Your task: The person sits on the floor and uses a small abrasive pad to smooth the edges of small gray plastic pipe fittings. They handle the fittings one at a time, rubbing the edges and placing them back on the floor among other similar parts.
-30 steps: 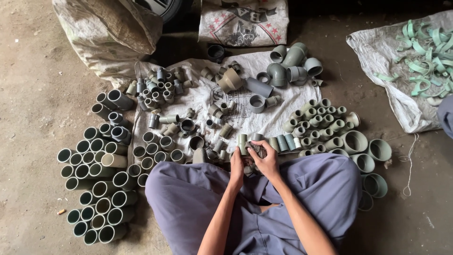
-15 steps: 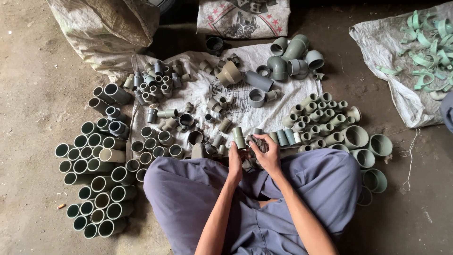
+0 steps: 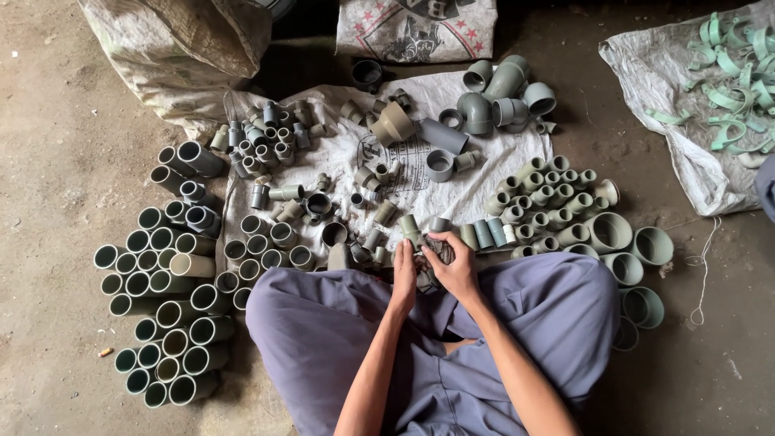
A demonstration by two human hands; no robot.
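Note:
My left hand [image 3: 404,270] and my right hand [image 3: 454,266] meet in front of my crossed legs, both closed around a small dark pipe fitting [image 3: 429,257] with something darker bunched against it. A short grey-green pipe piece [image 3: 410,228] stands just above my left fingers, touching them. The fitting is mostly hidden by my fingers. Right behind my hands lies a white woven sheet [image 3: 420,173] strewn with several loose grey fittings.
Rows of grey pipe couplings [image 3: 165,299] are stacked on the floor at my left. Larger sockets and reducers [image 3: 622,250] sit at my right, elbows [image 3: 492,97] at the back. A sack [image 3: 178,48] stands back left; a sheet with pale green clips [image 3: 726,97] lies back right.
My hands have stayed together on the small fitting, turning it slightly. The view has shifted a little downward; the piles have not moved.

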